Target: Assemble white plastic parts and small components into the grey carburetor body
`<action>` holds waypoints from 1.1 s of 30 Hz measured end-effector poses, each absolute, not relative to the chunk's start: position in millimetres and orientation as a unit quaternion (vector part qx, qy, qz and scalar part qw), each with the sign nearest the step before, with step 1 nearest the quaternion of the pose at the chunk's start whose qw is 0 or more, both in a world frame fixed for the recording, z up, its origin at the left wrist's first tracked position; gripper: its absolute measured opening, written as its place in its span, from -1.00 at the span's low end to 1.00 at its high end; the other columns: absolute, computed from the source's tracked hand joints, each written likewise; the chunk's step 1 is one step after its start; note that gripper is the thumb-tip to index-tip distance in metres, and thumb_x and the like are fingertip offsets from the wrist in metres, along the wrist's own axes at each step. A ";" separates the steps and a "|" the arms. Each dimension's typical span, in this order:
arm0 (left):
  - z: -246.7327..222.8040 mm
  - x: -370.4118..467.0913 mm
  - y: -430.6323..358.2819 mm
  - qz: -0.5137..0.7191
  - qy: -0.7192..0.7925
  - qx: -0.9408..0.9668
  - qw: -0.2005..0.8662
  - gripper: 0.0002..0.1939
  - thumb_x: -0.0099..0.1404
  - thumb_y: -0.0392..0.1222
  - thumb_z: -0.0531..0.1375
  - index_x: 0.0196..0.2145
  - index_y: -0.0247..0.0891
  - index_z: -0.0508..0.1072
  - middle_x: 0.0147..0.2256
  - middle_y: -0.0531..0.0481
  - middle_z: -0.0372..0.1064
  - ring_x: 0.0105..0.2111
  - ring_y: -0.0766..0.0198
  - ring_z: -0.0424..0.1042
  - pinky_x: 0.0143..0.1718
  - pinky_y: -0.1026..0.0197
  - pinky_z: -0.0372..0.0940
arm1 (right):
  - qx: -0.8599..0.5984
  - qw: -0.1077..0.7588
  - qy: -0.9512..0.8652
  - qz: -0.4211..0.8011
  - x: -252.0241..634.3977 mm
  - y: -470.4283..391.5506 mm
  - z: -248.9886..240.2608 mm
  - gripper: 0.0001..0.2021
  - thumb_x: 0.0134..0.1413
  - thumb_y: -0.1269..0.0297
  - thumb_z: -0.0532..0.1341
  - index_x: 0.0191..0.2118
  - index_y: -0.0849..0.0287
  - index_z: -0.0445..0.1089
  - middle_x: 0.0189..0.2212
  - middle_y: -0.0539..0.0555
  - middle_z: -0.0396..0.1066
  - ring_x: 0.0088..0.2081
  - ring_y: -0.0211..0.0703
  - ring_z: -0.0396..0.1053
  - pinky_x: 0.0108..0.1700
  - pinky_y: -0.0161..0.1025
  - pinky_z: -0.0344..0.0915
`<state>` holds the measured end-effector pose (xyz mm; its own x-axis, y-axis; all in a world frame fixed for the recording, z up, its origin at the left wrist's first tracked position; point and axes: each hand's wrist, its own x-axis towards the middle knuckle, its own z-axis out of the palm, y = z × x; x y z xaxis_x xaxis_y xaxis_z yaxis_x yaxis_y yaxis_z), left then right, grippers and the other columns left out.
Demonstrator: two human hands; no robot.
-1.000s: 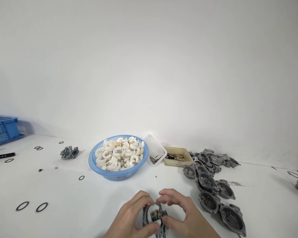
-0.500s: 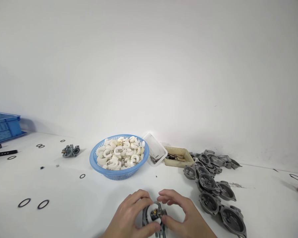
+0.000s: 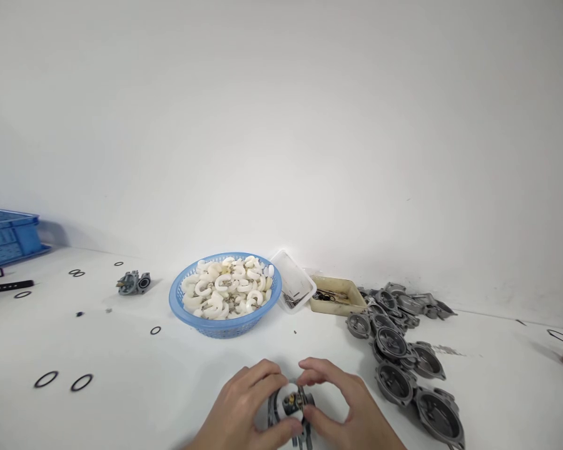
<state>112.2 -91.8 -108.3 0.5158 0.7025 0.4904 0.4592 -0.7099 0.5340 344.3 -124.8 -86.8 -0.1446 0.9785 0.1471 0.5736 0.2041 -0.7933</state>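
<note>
A carburetor body [image 3: 308, 431] with a white plastic float fitted in its top sits at the bottom middle, between my hands. My left hand [image 3: 248, 403] is wrapped round its left side, thumb across the near edge and fingers over the far edge. From the right, my right hand [image 3: 344, 397] pinches toward it: the thumb presses at the float's right end, and the curled fingers are by the far edge. Brass parts show in the float's middle. Beyond the hands stands a blue basket [image 3: 228, 329] heaped with white C-shaped floats [image 3: 223, 284].
Grey metal float bowls [image 3: 391, 342] lie piled on the right. Behind are a white tray [image 3: 288, 265] with small pins and a yellowish tray [image 3: 351, 306]. Another carburetor [image 3: 134, 283], black rubber rings [image 3: 81, 382] and a blue crate [image 3: 14, 240] are on the left.
Almost nothing differs. My hands hold nearly the same pose round the carburetor, with the right thumb moved very slightly left on it.
</note>
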 end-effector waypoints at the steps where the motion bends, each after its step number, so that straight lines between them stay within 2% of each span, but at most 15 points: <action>1: -107.8 112.2 -91.9 0.355 0.338 0.854 0.174 -0.75 0.31 -0.10 0.39 -0.07 -0.08 0.54 -0.13 0.00 0.51 -0.21 0.16 0.56 -0.15 0.21 0.44 | -0.555 0.341 -0.701 0.291 344.6 -124.6 -87.4 -0.56 0.12 0.23 0.31 0.14 -0.17 0.47 -0.01 0.01 0.59 0.10 0.04 0.48 0.19 -0.10 0.40; 6: -104.8 111.7 -93.7 0.338 0.343 0.855 0.192 -0.75 0.31 -0.16 0.37 -0.05 -0.07 0.53 -0.11 0.01 0.51 -0.17 0.16 0.55 -0.12 0.21 0.43 | -0.546 0.335 -0.714 0.283 344.4 -125.9 -83.4 -0.61 0.17 0.22 0.30 0.12 -0.21 0.48 -0.03 -0.02 0.60 0.08 0.01 0.50 0.16 -0.15 0.42; 12: -102.4 113.5 -95.1 0.305 0.354 0.859 0.211 -0.48 0.16 -0.24 0.47 0.06 0.02 0.51 -0.05 0.03 0.52 -0.10 0.09 0.55 -0.07 0.16 0.42 | -0.534 0.342 -0.723 0.275 340.7 -127.6 -79.7 -0.67 0.23 0.18 0.28 0.10 -0.21 0.47 -0.04 -0.02 0.60 0.02 -0.03 0.52 0.14 -0.18 0.43; 17: -101.8 114.5 -95.1 0.304 0.356 0.853 0.231 -0.54 0.22 -0.29 0.40 0.05 0.02 0.50 -0.08 0.05 0.52 -0.11 0.12 0.54 -0.07 0.17 0.42 | -0.536 0.328 -0.728 0.274 341.7 -127.0 -82.0 -0.69 0.26 0.17 0.26 0.09 -0.22 0.47 -0.02 -0.02 0.59 -0.02 -0.03 0.53 0.18 -0.14 0.43; 23: -102.8 111.9 -95.6 0.328 0.344 0.853 0.216 -0.60 0.30 -0.16 0.35 0.09 0.03 0.49 -0.04 0.02 0.53 -0.07 0.10 0.55 -0.03 0.15 0.45 | -0.513 0.352 -0.743 0.245 341.6 -128.0 -77.0 -0.53 0.14 0.34 0.30 0.16 -0.17 0.45 -0.01 0.00 0.60 0.05 -0.03 0.53 0.15 -0.19 0.44; 33: -102.3 112.7 -94.9 0.315 0.352 0.855 0.212 -0.69 0.33 -0.11 0.33 0.03 0.01 0.52 -0.06 0.01 0.51 -0.10 0.11 0.55 -0.05 0.14 0.45 | -0.517 0.329 -0.744 0.265 340.9 -126.9 -76.1 -0.57 0.19 0.31 0.27 0.15 -0.20 0.44 -0.04 -0.03 0.59 0.05 -0.06 0.52 0.14 -0.23 0.42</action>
<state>112.7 -94.9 -102.3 0.5530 0.7366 0.3895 0.4687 -0.6615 0.5854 340.9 -126.9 -76.1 -0.2487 0.9441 0.2163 0.5949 0.3251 -0.7351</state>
